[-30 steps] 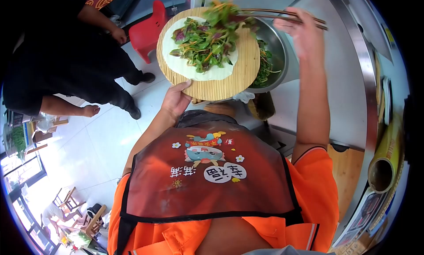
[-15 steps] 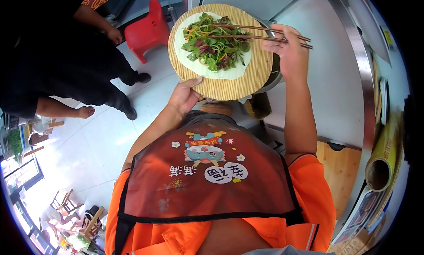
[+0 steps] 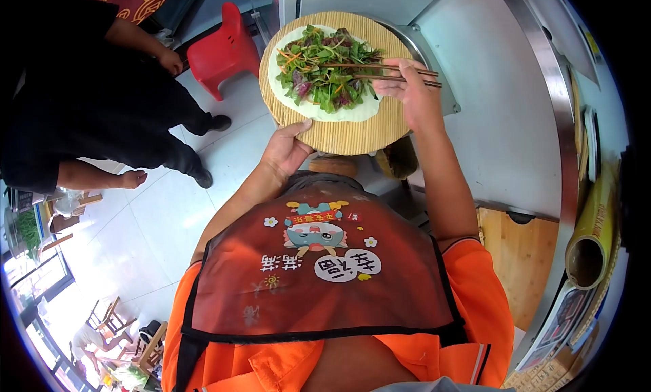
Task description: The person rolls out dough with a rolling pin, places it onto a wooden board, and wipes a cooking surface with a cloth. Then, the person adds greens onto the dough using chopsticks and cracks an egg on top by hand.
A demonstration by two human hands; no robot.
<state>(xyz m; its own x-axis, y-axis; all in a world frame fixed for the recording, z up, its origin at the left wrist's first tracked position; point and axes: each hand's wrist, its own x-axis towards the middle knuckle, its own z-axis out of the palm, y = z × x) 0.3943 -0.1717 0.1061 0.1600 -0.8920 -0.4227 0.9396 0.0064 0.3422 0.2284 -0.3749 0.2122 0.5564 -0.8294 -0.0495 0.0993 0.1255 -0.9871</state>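
Observation:
A round slatted board is held up in front of me, its near-left edge gripped by my left hand with the thumb on top. On it lies a thin pale-green round wrapper, heaped with mixed leafy greens that include purple leaves and orange shreds. My right hand is closed around a pair of brown chopsticks. Their tips reach into the middle of the greens.
At the left stands a person in black with arms lowered. Beyond the board is a red chair. A metal counter runs along the right, with a yellow-green roll at its edge. A wooden board lies nearer me.
My right hand has moved left and slightly down with the chopsticks, further over the board. The greens are spread somewhat differently. My left hand keeps its hold on the board.

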